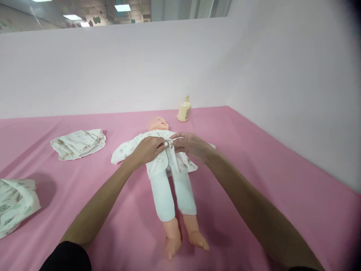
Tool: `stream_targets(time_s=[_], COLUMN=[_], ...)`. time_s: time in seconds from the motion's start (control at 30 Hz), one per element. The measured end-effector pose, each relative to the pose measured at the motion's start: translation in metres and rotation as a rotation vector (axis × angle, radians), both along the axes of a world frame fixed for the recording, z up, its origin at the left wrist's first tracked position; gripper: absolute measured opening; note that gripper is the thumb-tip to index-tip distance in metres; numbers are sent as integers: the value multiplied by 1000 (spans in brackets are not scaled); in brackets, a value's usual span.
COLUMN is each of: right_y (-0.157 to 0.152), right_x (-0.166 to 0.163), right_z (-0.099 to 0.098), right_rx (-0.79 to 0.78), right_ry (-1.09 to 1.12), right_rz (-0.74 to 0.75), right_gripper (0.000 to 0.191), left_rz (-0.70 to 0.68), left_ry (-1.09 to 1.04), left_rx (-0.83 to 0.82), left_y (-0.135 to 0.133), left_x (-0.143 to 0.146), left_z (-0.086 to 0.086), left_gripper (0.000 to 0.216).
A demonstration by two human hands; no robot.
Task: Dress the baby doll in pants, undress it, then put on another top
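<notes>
A baby doll [158, 123] lies on its back with its feet towards me. It wears white trousers [163, 192] and a white printed baby jacket [158, 165], whose front edges part below the chest. My left hand [149, 148] is closed in a pinch on one front edge of the jacket, with a small round snap or button showing at the fingertips. Across from it, my right hand [191, 146] has thumb and fingers closed on the other front edge. Both hands hide part of the doll's chest.
Behind the doll stands a pale yellow pump bottle [184, 110]. A folded printed cloth [79, 144] lies to the left, and another printed cloth [17, 205] is at the left edge. The pink sheet [121, 226] meets white walls [113, 71] at the back and right.
</notes>
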State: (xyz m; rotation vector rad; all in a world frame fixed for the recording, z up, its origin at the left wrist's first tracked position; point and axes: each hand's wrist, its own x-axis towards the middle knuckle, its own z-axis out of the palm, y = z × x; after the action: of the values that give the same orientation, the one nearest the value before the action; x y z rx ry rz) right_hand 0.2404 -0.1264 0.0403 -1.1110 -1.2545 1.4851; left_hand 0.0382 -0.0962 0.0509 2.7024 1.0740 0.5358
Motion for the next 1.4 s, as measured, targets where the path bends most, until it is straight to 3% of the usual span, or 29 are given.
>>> stream_targets(time_s=[0.3,0.7,1.13,1.4], right_y=[-2,-8,-7,-6], right_x=[-2,-8,-8,-8], right_z=[0,11,9,9], right_rx=[37,14,11,16], right_ry=[-34,-65,-80,-112], right_rz=[-20,-120,-126,-127], right_gripper=[25,18,16,13], left_rz=[17,-56,-38,-78], left_ry=[79,321,281,314], left_rx=[86,335,345,515], left_y=[-3,-7,-7,-4], left_x=[2,7,7,9], left_z=[-1,-3,-3,-10], left_gripper=[34,38,35,28])
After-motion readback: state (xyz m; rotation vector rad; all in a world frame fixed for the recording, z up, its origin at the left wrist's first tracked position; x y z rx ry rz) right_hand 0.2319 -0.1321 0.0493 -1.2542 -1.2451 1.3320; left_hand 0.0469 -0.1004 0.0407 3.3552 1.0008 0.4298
